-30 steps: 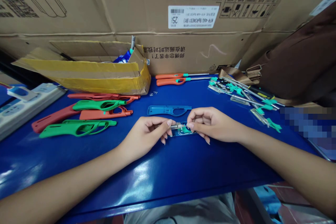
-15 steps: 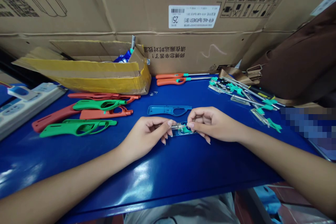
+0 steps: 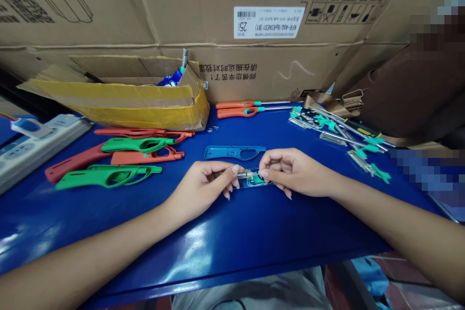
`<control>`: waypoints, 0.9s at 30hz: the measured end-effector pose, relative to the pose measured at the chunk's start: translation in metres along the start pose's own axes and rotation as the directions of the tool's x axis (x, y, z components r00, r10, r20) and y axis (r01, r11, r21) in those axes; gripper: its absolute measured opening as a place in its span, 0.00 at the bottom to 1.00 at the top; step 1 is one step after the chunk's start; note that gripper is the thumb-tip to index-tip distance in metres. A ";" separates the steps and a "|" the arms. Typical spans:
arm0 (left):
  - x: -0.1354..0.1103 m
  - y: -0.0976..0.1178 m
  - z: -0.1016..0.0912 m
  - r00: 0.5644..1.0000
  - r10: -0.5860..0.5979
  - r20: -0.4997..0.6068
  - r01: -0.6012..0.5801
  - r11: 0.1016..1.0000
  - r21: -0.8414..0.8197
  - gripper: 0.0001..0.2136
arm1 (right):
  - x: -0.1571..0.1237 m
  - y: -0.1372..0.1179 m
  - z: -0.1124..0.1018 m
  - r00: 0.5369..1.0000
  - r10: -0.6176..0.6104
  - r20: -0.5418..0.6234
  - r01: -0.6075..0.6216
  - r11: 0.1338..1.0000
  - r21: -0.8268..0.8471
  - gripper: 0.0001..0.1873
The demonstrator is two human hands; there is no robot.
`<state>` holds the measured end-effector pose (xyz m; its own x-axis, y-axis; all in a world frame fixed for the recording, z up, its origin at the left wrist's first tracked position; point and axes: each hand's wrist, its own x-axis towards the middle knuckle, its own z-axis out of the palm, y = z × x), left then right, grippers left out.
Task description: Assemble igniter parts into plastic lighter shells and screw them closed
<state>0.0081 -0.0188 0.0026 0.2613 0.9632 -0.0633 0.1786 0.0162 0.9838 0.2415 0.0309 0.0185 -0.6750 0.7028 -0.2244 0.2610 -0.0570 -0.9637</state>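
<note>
Left hand [image 3: 205, 181], centre of frame: thumb and fingers clamped on a clear part [image 3: 245, 174]. Right hand [image 3: 296, 172], just beside: thumb and forefinger together at the end of a teal piece [image 3: 256, 180]; what lies between the tips is too small to tell. Beneath both: a blue shell [image 3: 244, 184], partly covered. Change over the last second: none discernible; the fine handling appears unfinished. Just above: second blue shell [image 3: 222, 151], lying apart. Left: green handles [image 3: 82, 179] and red handles [image 3: 72, 164], overlapping. Upper centre: two orange lighters [image 3: 236, 113]. Right: heaped metal-and-teal parts [image 3: 323, 123]. Upper left: yellow-taped box [image 3: 119, 101]. Obstruction: the fingers themselves, hiding the joint.
</note>
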 end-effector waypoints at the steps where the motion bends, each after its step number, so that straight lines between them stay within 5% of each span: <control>1: 0.000 0.000 0.000 1.000 -0.002 -0.001 0.002 1.000 -0.002 0.14 | 0.000 0.000 0.000 1.000 0.004 -0.005 -0.004 1.000 0.002 0.17; 27: -0.003 0.003 0.007 0.999 -0.013 -0.044 0.012 1.000 -0.009 0.14 | 0.000 0.000 0.005 0.996 0.021 -0.091 -0.022 1.000 -0.005 0.18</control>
<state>0.0141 -0.0236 0.0051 0.2168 0.9738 -0.0683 0.1731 0.0305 0.9844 0.2383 0.0274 0.0180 -0.6038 0.7630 -0.2308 0.2793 -0.0687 -0.9578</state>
